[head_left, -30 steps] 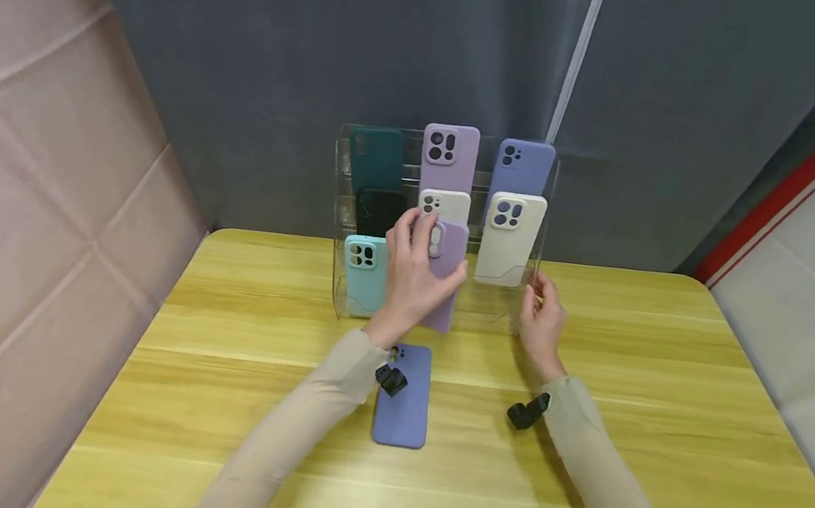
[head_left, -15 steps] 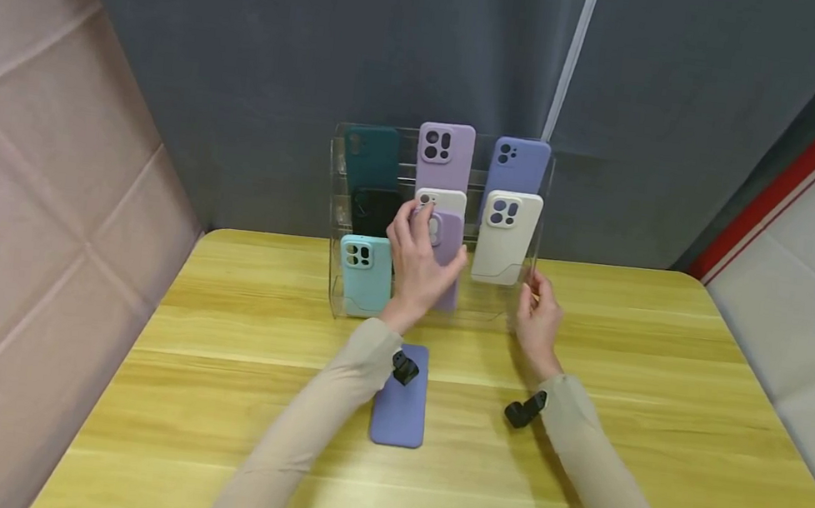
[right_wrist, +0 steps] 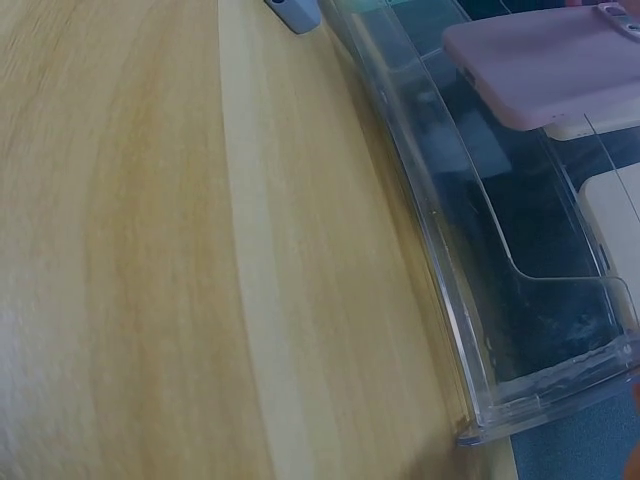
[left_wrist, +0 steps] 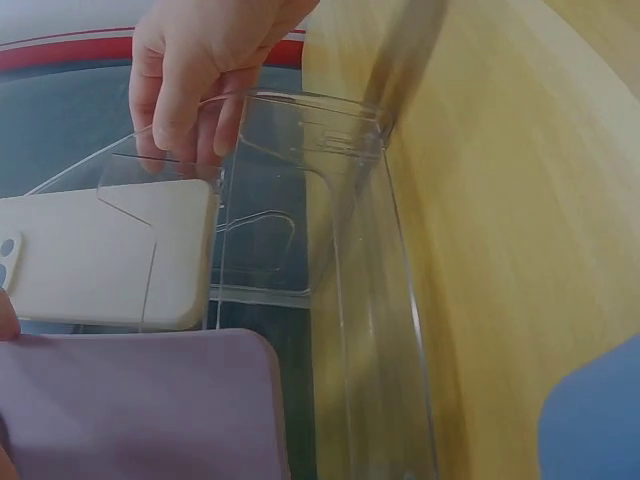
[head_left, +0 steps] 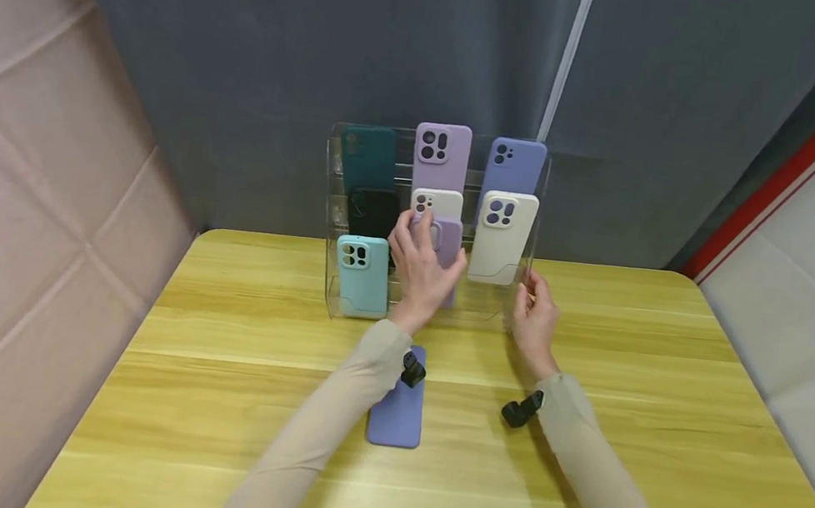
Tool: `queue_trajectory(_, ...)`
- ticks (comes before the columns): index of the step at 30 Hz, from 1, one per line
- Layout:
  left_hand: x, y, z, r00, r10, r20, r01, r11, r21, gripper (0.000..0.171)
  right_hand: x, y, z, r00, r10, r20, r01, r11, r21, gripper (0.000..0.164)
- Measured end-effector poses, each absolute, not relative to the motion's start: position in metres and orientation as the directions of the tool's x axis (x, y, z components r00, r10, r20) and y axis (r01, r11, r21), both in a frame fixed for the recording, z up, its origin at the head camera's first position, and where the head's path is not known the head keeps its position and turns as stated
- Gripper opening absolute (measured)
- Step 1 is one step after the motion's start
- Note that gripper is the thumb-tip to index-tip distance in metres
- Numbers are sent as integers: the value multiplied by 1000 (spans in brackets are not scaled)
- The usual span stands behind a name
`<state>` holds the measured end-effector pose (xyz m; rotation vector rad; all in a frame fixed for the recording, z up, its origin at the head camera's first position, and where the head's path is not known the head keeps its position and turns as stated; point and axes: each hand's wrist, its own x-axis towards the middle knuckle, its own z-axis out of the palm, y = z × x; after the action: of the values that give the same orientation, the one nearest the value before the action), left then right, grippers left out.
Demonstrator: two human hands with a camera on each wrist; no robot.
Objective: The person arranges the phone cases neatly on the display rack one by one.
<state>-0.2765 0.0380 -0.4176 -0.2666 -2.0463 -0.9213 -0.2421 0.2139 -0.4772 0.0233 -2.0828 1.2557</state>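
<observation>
My left hand [head_left: 422,271] grips a lilac phone case [head_left: 448,246] with a ring-shaped part on its back. In the left wrist view this lilac case [left_wrist: 140,405] is in front of the clear acrylic stand [left_wrist: 385,250], its lower end raised above the tabletop. My right hand [head_left: 537,319] holds the stand's right side near its lower front corner; the left wrist view shows its fingers around the clear edge. Just behind the held case stands a white case [head_left: 451,203], partly covered. A cream case [head_left: 503,236] sits in the stand to the right.
Other cases stand in the tiers: dark green [head_left: 369,157], black [head_left: 370,214], turquoise [head_left: 362,282], lilac [head_left: 446,176] and periwinkle [head_left: 523,162]. A blue-violet case [head_left: 396,420] lies flat on the wooden table [head_left: 210,399], under my left wrist. A grey curtain [head_left: 311,42] hangs behind.
My left hand has carried the lilac case upward and inward, closer to the stand, and its lower end has risen from the stand's front edge. The right hand stays at the stand's side.
</observation>
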Motion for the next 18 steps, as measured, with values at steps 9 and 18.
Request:
queue_trajectory(9, -275, 42, -427, -652, -138, 745, 434, 739, 516, 70, -241, 214, -480, -755, 320, 573, -351, 540, -765, 25)
queue_trajectory(18, -274, 43, -437, -669, -128, 732, 410, 757, 508, 69, -243, 216, -482, -757, 321, 569, -346, 542, -766, 26)
